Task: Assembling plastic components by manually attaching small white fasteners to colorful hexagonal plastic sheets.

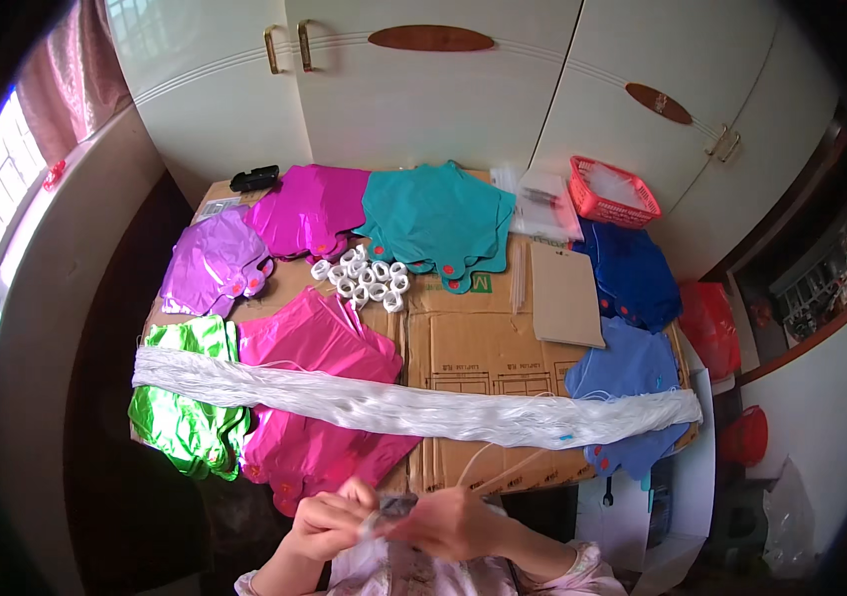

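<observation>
Left hand (332,521) and right hand (455,523), bottom centre, pinch a small blurred greyish piece (396,506); red plastic basket (610,211), upper right, holds whitish film (614,185); the piece's direction and long axis escape me.

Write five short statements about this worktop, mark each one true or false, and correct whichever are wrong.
1. The bundle of white strands lies across the green foil pieces. True.
2. The coral basket stands at the near left corner. False: the coral basket stands toward the far right.
3. The tan board lies to the right of the white rings. True.
4. The hands are wide apart. False: the left hand and right hand are close together by the cardboard's near edge; what is between them is too blurred to name.
5. The teal foil pieces lie beyond the white strands. True.
</observation>
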Motion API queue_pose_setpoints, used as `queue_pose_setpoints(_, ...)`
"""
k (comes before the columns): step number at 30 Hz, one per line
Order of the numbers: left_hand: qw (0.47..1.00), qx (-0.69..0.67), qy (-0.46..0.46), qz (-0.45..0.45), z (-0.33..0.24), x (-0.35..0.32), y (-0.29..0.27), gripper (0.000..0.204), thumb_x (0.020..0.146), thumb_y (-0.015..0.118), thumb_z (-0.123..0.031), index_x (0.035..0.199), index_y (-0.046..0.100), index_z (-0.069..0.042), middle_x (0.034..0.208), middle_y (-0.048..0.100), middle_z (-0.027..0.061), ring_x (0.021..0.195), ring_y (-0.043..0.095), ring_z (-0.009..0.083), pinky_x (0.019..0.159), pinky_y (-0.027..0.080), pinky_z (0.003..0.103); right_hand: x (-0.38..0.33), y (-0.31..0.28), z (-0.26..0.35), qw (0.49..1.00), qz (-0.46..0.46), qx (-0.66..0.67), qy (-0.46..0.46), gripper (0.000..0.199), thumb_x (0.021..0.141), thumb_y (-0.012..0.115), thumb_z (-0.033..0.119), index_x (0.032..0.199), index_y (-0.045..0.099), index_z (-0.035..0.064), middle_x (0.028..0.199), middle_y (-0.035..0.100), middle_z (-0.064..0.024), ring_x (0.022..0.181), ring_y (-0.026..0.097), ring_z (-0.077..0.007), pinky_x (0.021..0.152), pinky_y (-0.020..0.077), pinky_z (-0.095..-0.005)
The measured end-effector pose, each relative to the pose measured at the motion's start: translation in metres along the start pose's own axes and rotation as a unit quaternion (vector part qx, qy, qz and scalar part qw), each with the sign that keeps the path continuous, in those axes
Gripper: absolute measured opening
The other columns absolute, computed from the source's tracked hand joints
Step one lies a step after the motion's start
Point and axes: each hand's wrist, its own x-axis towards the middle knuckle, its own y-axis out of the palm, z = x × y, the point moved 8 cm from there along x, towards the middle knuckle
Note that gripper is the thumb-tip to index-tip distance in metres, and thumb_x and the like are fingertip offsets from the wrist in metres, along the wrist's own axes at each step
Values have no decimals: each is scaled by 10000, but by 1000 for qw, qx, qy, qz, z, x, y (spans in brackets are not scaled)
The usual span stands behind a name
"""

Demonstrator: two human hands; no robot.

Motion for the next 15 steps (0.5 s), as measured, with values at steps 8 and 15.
queue_pose_setpoints(8, 974, -222, -11, -40, 8, -2, -7, 139, 838, 609, -163, 739, 625, -67, 723, 597, 2, 672, 449, 181, 678, 378, 378, 19, -19, -11, 998, -60, -5, -3, 64, 734, 635, 79, 754, 584, 45, 559, 469, -53, 469, 488, -221, 426, 371, -327)
queue_pose_setpoints(15, 954, 296, -23, 49, -3, 10, -4, 95, 809, 618, -111, 828, 627, -18, 745, 608, 105, 768, 488, 176, 674, 372, 322, 40, -27, -11, 999, -26, -36, -18, 65, 719, 618, 68, 742, 559, 53, 589, 495, -52, 508, 524, -219, 475, 424, -331)
